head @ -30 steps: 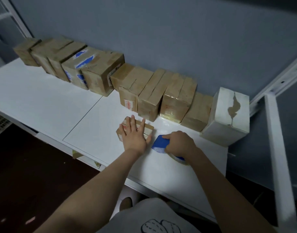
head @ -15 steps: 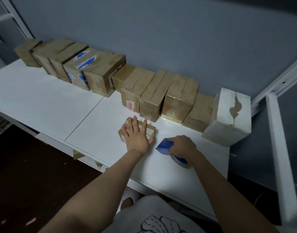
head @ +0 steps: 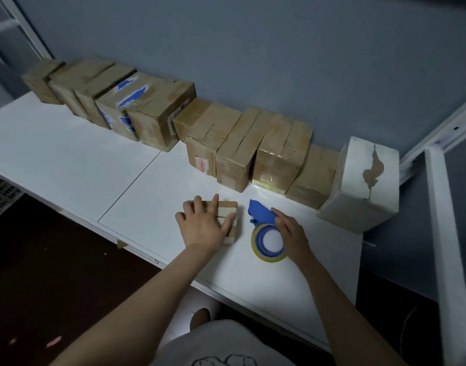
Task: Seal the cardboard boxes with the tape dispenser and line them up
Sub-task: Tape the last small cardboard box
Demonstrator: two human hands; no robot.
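The small cardboard box (head: 229, 208) sits on the white surface (head: 68, 154) near its front edge, in front of the row and apart from it. Its flaps are down, a seam shows across the top, and nothing of its contents can be seen. Your left hand (head: 202, 227) lies flat on top of it, fingers (head: 214, 203) straight and spread, pressing the lid rather than curling round it. Just to its right, apart from it, the blue tape dispenser (head: 259, 243) lies on its side on the surface, the roll's hollow core facing up. Your right hand (head: 292, 235) rests against the dispenser's right edge with fingertips on the blue handle; whether they actually grip it cannot be told. Behind, a row of brown boxes (head: 234, 146) stands side by side against the grey-blue wall (head: 253, 48), all closed, one of them with blue patches (head: 128, 97). A white box (head: 358, 180) with a torn face ends the row on the right, beside a white metal frame (head: 443, 233).
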